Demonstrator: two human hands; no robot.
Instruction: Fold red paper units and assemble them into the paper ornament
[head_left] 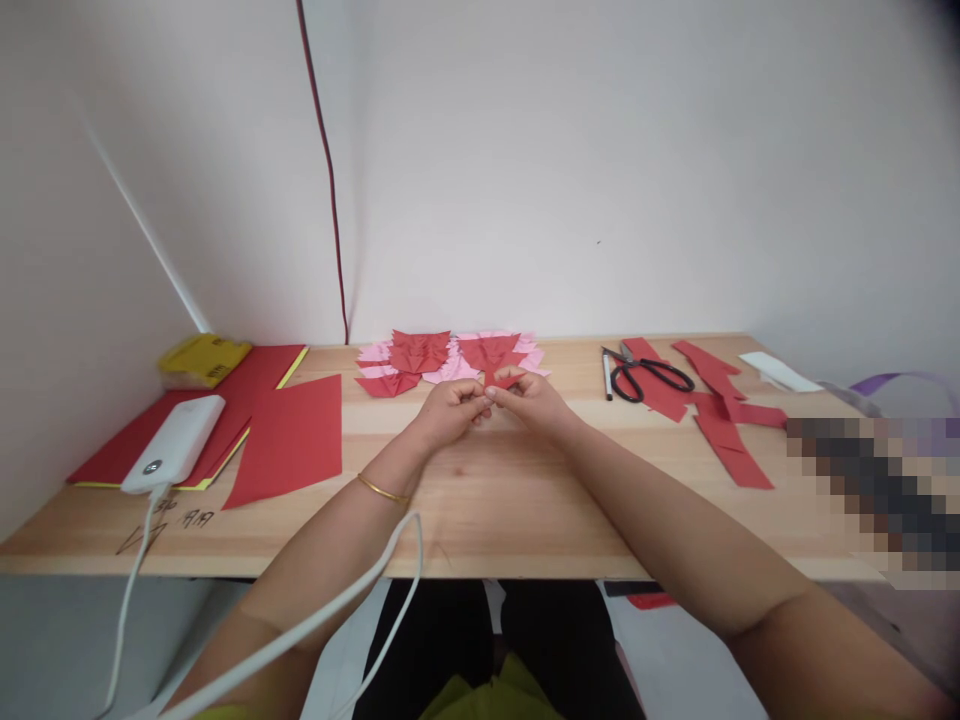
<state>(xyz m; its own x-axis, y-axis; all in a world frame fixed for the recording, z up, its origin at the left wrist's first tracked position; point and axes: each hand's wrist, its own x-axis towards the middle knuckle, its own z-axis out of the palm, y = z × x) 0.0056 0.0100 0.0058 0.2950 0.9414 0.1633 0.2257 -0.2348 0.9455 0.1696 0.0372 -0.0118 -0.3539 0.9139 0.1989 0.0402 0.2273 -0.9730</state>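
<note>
Red paper [508, 380] is pinched by the left hand [455, 412] and right hand [531, 400] over the surface [487, 510]. One yellow packet [214, 358], contents unclear, lies left; one pen [607, 378] and one pair of scissors [634, 361], right.

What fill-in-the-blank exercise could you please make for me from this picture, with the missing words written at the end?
1. Beyond the left hand and the right hand, folded papers in red and ____ lie near the wall.
2. The scissors have ____ handles.
3. The bracelet is on the person's ____ arm.
4. The power bank is ____ in colour.

Missing words: pink; black; left; white.
</note>
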